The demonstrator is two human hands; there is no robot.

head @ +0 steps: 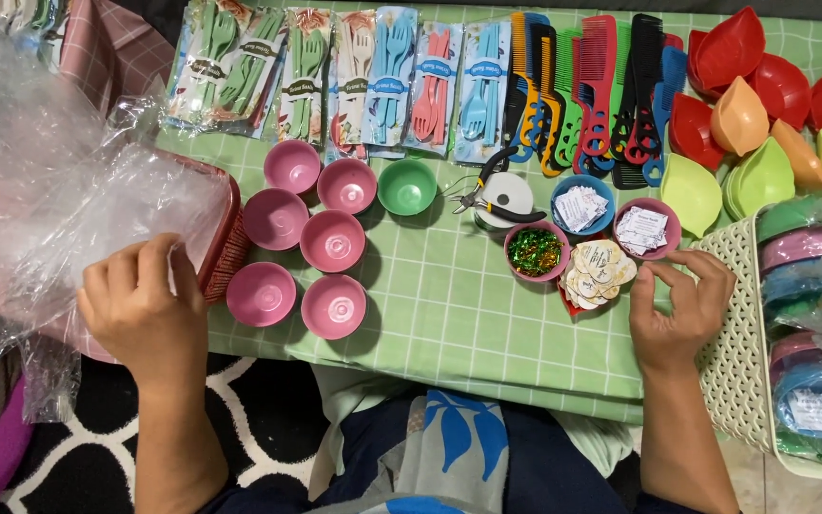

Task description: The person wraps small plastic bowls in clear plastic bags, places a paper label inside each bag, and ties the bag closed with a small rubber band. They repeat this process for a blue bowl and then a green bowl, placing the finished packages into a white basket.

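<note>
My left hand (pixel 140 309) rests curled on a crumpled clear plastic bag (pixel 49 190) that lies over a red basket (pixel 225 238) at the left. My right hand (pixel 677 309) hovers over the green checked cloth (pixel 459 314), fingers pinched near a pile of small heart-shaped paper tags (pixel 599 271). I cannot tell if it holds a tag. Several small pink bowls (pixel 332 241) sit between my hands, with one green bowl (pixel 406 186) behind them.
A pink bowl of green glitter (pixel 536 251), a blue bowl (pixel 582 205) and a pink bowl (pixel 647 228) of paper slips, and pliers on a tape roll (pixel 501 195) sit mid-table. Packed cutlery sets (pixel 335 76), combs (pixel 592 90), leaf-shaped dishes (pixel 763 105) line the back. White basket (pixel 744 352) at right.
</note>
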